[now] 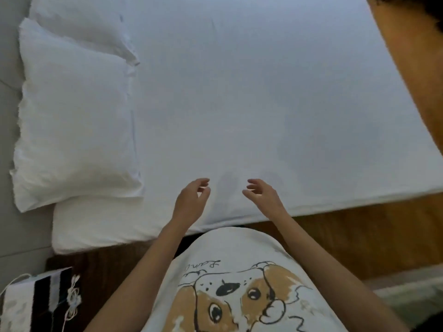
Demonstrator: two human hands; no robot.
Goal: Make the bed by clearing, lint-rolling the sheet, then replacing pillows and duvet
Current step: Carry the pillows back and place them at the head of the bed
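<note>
At the far left, a striped black-and-white cloth (pixel 40 300) with pale cords is seen on a dark surface beside the bed. Above it, two white pillows are stacked at the head end: the upper pillow (pixel 74 116) lies across the lower pillow (pixel 100 224), and a third pillow (pixel 81 25) is partly seen beyond them. The pillows thus appear to be already replaced. Further right, the left hand (pixel 191 200) is held just over the near edge of the white sheet (pixel 251 92), its fingers loosely curled and apart, with nothing gripped. Beside it, the right hand (pixel 261 196) is held likewise, relaxed and empty, facing the left. The sheet is spread flat and bare across the mattress, and the wooden floor (pixel 359 236) is seen at the right. No duvet or lint roller is in view. The duvet step is judged to remain; it would have to be fetched from out of view and spread over the sheet with both hands.
</note>
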